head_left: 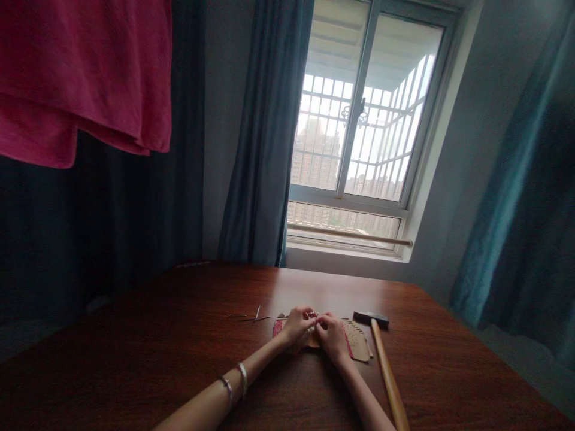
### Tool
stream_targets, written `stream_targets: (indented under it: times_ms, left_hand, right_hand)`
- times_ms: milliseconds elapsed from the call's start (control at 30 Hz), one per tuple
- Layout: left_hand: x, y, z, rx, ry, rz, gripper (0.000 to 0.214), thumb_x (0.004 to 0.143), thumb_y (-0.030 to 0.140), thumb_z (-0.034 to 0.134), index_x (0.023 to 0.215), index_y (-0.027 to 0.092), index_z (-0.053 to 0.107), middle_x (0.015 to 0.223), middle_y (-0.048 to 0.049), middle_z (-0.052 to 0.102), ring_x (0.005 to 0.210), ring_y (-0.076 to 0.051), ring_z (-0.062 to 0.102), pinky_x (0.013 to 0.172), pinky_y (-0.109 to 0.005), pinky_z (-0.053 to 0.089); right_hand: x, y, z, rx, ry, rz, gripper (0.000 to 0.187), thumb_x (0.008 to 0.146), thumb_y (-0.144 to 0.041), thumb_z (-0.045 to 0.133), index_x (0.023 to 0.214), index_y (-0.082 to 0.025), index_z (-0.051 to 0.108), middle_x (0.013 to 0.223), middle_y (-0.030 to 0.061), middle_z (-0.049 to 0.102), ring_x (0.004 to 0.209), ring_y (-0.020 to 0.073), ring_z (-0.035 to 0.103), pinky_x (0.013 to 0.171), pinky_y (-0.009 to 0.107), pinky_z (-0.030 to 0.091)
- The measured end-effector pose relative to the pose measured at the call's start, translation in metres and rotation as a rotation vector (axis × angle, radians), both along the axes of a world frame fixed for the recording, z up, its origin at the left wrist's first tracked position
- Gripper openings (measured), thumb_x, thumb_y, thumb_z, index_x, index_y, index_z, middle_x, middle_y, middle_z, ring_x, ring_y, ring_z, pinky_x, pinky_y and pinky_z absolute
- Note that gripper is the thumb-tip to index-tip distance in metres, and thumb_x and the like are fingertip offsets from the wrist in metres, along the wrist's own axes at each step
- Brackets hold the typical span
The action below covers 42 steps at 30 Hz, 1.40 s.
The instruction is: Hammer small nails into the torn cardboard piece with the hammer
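My left hand [300, 323] and my right hand [331, 336] meet at the fingertips over a flat tan and red piece dotted with small holes [358, 341]. Both hands are closed in a pinch, with thumbs and index fingers almost touching. What lies between the fingertips is too small to make out. The dotted piece rests on the wooden table [179, 371], its middle hidden under my hands. Its red part shows at the left, by my left fingers, and a tan, notched edge shows beyond my right hand. Two bracelets [242, 380] circle my left forearm.
A hammer [384, 365] lies right of my right hand, its dark head away from me. Several thin metal rods [257, 313] lie left of my left hand. Behind the table are a blue curtain [265, 149] and a window [359, 120]. A pink cloth [90, 72] hangs upper left.
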<state>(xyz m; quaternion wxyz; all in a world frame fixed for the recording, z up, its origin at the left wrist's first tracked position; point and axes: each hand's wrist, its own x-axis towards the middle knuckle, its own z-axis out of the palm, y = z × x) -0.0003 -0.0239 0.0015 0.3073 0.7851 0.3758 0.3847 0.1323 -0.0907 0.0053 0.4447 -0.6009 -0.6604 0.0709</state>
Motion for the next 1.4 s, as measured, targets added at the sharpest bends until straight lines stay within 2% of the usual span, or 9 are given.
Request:
stream_targets:
  times_ms: [167,300,533,733,833,933,1133,1300,1400]
  left_hand:
    - [-0.001,0.000,-0.001,0.021,-0.002,0.001,0.029,0.072,0.040,0.058,0.078,0.014,0.069,0.075,-0.0042,0.066,0.071,-0.016,0.059,0.064,-0.022,0.042]
    - [-0.001,-0.002,0.000,0.019,-0.023,-0.008,0.026,0.073,0.036,0.056,0.078,0.013,0.068,0.075,-0.0044,0.066,0.071,-0.016,0.059,0.065,-0.022,0.042]
    - [-0.002,-0.001,-0.001,-0.034,-0.008,-0.009,0.023,0.073,0.031,0.054,0.079,0.013,0.067,0.077,-0.0043,0.067,0.074,-0.016,0.059,0.068,-0.023,0.043]
    - [-0.002,-0.002,-0.001,-0.022,-0.035,-0.016,0.021,0.073,0.030,0.054,0.077,0.013,0.066,0.076,-0.0048,0.067,0.073,-0.016,0.059,0.067,-0.022,0.042]
    - [-0.002,-0.002,-0.002,-0.012,-0.026,-0.002,0.021,0.073,0.031,0.055,0.076,0.014,0.067,0.076,-0.0046,0.067,0.073,-0.016,0.059,0.067,-0.023,0.042]
    - [-0.001,-0.001,-0.004,-0.008,-0.033,-0.006,0.021,0.073,0.032,0.055,0.075,0.014,0.067,0.075,-0.0042,0.067,0.072,-0.016,0.059,0.066,-0.023,0.042]
    - [0.000,-0.001,-0.006,-0.009,-0.064,-0.011,0.020,0.073,0.030,0.055,0.074,0.013,0.066,0.072,-0.0041,0.065,0.068,-0.015,0.058,0.062,-0.021,0.042]
    - [-0.001,-0.002,-0.003,-0.025,-0.071,-0.016,0.018,0.072,0.027,0.055,0.074,0.013,0.065,0.073,-0.0043,0.065,0.069,-0.014,0.059,0.063,-0.021,0.043]
    - [-0.001,-0.004,-0.001,-0.027,-0.056,-0.003,0.018,0.072,0.027,0.055,0.074,0.012,0.066,0.072,-0.0046,0.065,0.068,-0.014,0.059,0.062,-0.020,0.042]
  right_hand:
    - [-0.002,0.001,0.000,-0.022,-0.003,0.006,0.023,0.077,-0.021,0.049,0.077,-0.020,0.072,0.084,0.0056,0.066,0.082,0.0182,0.061,0.076,0.024,0.042]
    - [0.000,-0.004,0.016,-0.066,0.013,0.007,0.025,0.076,-0.018,0.048,0.085,-0.017,0.072,0.087,0.0067,0.067,0.079,0.0176,0.061,0.074,0.024,0.044]
    - [0.055,-0.050,0.061,-0.087,-0.225,-0.328,0.033,0.083,-0.017,0.038,0.101,-0.020,0.065,0.101,0.0076,0.063,0.092,0.0199,0.060,0.078,0.027,0.043]
    - [0.085,-0.097,0.038,-0.407,-0.479,-0.636,0.043,0.088,-0.026,0.036,0.129,-0.020,0.046,0.097,0.0145,0.059,0.090,0.0283,0.061,0.069,0.036,0.047]
    - [0.080,-0.118,0.020,-0.491,-0.539,-0.689,0.048,0.089,-0.037,0.036,0.128,-0.011,0.044,0.096,0.0183,0.058,0.087,0.0307,0.063,0.065,0.038,0.048]
    - [0.073,-0.136,0.007,-0.522,-0.602,-0.727,0.046,0.090,-0.033,0.034,0.124,-0.005,0.046,0.096,0.0208,0.058,0.084,0.0317,0.064,0.063,0.038,0.049]
    - [0.067,-0.148,0.010,-0.558,-0.595,-0.667,0.036,0.090,-0.019,0.024,0.095,-0.007,0.058,0.087,0.0216,0.062,0.076,0.0308,0.067,0.061,0.038,0.049]
    - [0.077,-0.145,0.020,-0.614,-0.396,-0.561,0.037,0.089,-0.018,0.025,0.108,-0.009,0.055,0.091,0.0203,0.068,0.083,0.0316,0.067,0.070,0.042,0.049]
    - [0.088,-0.147,0.022,-0.552,-0.201,-0.502,0.039,0.088,-0.026,0.029,0.114,-0.011,0.054,0.097,0.0187,0.068,0.091,0.0299,0.065,0.076,0.038,0.048]
